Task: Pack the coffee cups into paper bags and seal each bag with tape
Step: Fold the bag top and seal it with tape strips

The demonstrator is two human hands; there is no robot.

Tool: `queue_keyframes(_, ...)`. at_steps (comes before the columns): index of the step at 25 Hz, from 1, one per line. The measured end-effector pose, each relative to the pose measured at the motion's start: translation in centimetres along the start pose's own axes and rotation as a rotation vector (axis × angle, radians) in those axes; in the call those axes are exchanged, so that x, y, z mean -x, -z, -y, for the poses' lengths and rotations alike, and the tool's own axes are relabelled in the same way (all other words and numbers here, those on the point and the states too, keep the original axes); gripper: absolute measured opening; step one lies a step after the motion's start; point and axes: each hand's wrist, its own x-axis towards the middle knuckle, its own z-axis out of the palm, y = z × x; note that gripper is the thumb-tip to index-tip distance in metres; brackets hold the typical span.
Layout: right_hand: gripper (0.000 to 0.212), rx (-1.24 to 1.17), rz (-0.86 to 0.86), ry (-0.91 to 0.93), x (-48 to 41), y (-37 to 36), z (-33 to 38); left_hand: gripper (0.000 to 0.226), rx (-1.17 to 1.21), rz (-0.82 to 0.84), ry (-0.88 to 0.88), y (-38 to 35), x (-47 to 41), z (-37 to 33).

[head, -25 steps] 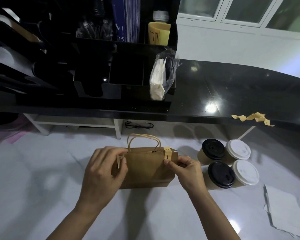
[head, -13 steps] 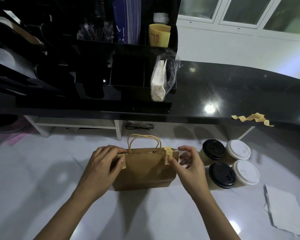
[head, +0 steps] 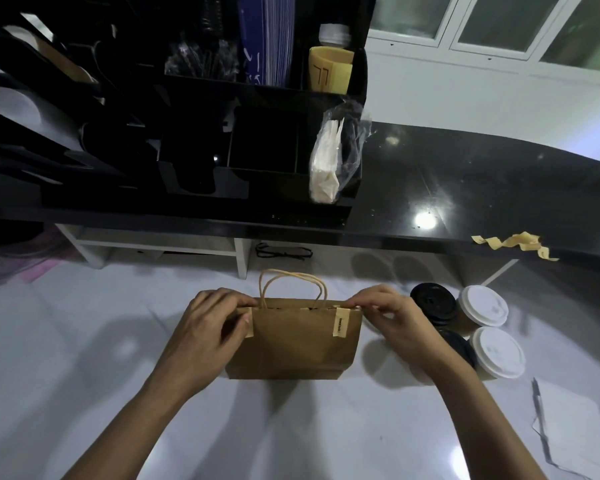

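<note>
My left grip (head: 207,329) curled over the top left corner of the paper bag (head: 291,344), thumb pressed against its front. My right grip (head: 397,323) pinched the top right corner, fingers bent. Both bare forearms reached forward and angled inward toward each other, wrists about level.

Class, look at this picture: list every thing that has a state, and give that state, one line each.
paper bag: upright, top closed, handles up
right tape strip: stuck over the top edge
left tape strip: under the left thumb
left hand: pinches the bag's left top corner
right hand: pinches the bag's right top corner
coffee cups: four, upright, lidded, outside the bag
</note>
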Motion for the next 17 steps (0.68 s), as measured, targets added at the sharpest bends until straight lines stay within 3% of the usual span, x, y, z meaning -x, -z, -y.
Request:
queue_keyframes(5,0.027,0.102,0.054,0.027,-1.2,-0.3,0.4,0.017,0.037,0.006,0.020,-0.1,-0.2,-0.3)
queue_keyframes(17,0.024,0.275,-0.139,0.186,-1.5,-2.1,-1.6,0.020,0.037,0.004,0.026,-0.4,0.0,0.0)
